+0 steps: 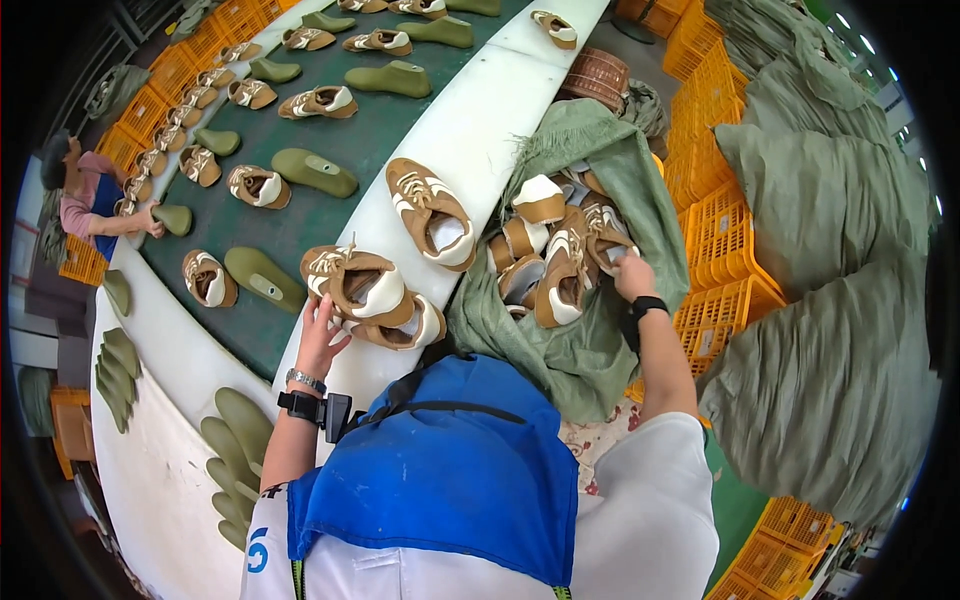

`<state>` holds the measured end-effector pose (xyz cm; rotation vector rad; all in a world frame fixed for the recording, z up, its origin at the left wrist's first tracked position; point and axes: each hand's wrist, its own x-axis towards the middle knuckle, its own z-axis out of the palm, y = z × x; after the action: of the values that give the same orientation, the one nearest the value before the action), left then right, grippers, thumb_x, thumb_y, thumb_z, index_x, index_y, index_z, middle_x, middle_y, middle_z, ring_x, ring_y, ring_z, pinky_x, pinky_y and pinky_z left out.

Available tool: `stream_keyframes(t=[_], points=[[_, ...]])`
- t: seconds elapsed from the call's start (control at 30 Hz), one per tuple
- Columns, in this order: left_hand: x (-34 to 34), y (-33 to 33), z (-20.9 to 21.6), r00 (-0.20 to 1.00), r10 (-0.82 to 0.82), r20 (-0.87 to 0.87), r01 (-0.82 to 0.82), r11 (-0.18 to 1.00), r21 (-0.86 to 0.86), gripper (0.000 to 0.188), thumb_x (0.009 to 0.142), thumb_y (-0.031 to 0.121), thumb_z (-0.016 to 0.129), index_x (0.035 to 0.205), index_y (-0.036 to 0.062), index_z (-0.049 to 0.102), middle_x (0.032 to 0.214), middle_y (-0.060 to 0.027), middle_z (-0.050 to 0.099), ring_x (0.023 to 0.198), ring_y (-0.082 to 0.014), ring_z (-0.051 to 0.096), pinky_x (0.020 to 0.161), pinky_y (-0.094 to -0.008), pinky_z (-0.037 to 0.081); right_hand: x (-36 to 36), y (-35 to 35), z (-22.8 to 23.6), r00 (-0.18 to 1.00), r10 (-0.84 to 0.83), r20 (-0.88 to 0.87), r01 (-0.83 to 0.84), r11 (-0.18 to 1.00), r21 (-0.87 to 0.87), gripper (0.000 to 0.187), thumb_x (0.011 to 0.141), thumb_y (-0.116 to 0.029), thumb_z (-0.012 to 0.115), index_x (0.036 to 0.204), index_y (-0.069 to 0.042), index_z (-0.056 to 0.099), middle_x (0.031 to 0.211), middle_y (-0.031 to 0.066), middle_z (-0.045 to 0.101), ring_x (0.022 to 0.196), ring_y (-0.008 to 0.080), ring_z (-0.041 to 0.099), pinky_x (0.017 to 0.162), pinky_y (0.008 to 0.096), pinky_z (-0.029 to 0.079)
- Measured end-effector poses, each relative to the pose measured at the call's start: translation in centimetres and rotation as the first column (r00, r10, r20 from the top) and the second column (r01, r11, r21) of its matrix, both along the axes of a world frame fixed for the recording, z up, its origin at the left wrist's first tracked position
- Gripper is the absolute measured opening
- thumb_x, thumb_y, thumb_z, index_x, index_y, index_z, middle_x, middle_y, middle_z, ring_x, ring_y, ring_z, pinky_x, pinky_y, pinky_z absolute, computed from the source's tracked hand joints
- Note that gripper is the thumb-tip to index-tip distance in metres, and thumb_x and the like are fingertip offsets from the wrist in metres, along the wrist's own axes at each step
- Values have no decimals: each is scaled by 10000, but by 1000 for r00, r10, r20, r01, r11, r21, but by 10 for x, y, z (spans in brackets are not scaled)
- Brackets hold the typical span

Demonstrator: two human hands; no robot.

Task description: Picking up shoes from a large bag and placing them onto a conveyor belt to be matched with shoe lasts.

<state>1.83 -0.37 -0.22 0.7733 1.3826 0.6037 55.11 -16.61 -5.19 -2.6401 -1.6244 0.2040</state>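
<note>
My left hand (pixel 322 343), its fingers apart, rests against the side of a brown-and-white shoe (pixel 352 280) at the near end of the white table edge. That shoe leans on a second shoe (pixel 408 328). Another shoe (pixel 432 215) lies just beyond them. On the right, my right hand (pixel 633 277) is closed on the heel of a brown shoe (pixel 606 232) inside a green woven sack (pixel 640 190). Several more brown-and-white shoes (pixel 562 270) are heaped in the sack's mouth; the lower part of the heap is hidden.
A green conveyor belt (pixel 330 215) carries shoes and olive-green shoe lasts (pixel 315 172). More lasts (pixel 240 425) lie at the near left. Stacked orange crates (pixel 715 240) and bulging grey-green sacks (pixel 820 370) line the right. Across the belt, a person (pixel 90 195) holds a last.
</note>
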Motion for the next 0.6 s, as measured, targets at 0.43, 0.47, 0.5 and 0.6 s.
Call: stream_keyframes(t=[0.43,0.47,0.5,0.6], points=[[-2,0,-4,1000,9,-26,-9,1000,2,764,823,557,559,1401,198,212,1384,-39,318,1155,-264,388,918,-438,390,-1,-55,64,-342,464,-817,828,559,-30,351,851,-284,422,1053,-28,552,793,58,623,353,83,292,331,197,254],[-2,1,-4,1000,4,-26,-4,1000,-5,771,823,558,559,1406,197,206,1394,-41,310,1166,-267,381,923,-441,387,-8,-53,68,-318,478,-819,850,527,-23,354,843,-289,410,1027,-26,559,786,47,621,352,80,298,324,195,262],[-2,1,-4,1000,6,-23,-6,1000,-6,771,823,558,559,1406,197,206,1394,-41,310,1166,-267,381,923,-441,387,-10,-53,67,-317,477,-820,849,529,-20,354,843,-289,410,1027,-26,559,786,47,621,352,80,298,324,195,262],[-3,1,-2,1000,-5,-21,5,1000,-2,788,816,578,553,1409,203,196,1406,-42,295,1174,-280,367,935,-443,375,-13,-51,59,-341,530,-776,847,532,-10,357,838,-302,418,1011,-27,564,776,43,623,354,76,314,319,197,272]])
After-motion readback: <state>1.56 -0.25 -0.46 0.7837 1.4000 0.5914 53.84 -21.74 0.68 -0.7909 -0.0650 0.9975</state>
